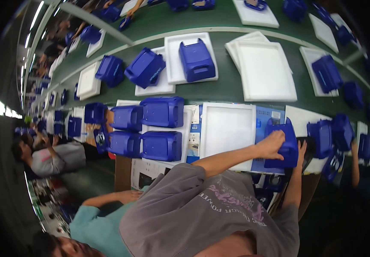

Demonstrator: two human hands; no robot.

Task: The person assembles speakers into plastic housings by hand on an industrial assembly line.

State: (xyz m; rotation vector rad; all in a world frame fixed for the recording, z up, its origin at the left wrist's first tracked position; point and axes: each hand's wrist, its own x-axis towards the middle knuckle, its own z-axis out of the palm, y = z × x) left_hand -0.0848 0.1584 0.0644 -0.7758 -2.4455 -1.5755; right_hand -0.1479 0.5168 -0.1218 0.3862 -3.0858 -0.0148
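A blue plastic housing (289, 150) with raised corners stands in front of me, right of the middle, on a blue printed sheet (260, 125). My left hand (271, 145) reaches across from the left, its fingers curled in a grip at the housing's upper part. Against the housing's right side is my right hand (299, 153), so the piece sits between both hands. Part of the right hand's fingers is hard to make out against a dark object (309, 147) beside it. Left of the housing lies a shallow white foam tray (228, 128).
Several blue housings (162, 145) stand grouped on the left. Beyond runs a green conveyor (146, 43) carrying foam trays (268, 70) and more housings (196, 60). A person in a teal shirt (103, 222) is close on my left; another person's arm (355, 165) shows at right.
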